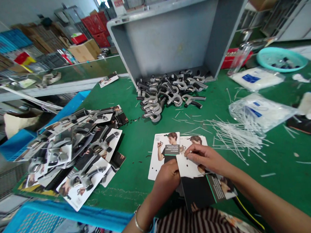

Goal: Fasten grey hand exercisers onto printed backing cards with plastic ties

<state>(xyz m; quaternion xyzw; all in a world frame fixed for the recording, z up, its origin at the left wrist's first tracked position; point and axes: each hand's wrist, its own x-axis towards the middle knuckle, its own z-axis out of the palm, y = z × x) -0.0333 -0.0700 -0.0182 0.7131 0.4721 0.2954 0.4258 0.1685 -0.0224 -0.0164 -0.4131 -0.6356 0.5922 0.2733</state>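
Note:
A printed packaging card (196, 191) with a white part and a black part is upright in front of me, close to the table's front edge. My left hand (167, 177) is closed on the card's left edge, its fingertips partly hidden behind it. My right hand (207, 157) has thumb and fingers pinched at the card's upper edge, near small punched holes. Whether a thin tie is between those fingers is too small to tell. Just beyond lie more printed cards (158, 151), partly covered by my hands. White cable ties (231, 137) are scattered right of my right hand.
Grey hand grips (173, 92) spill from a tipped grey crate (171, 41). At left, carded grips (80, 146) form a pile above a blue basket (27, 228). Plastic bags of ties (261, 111) and a turquoise bowl (263, 61) stand at right.

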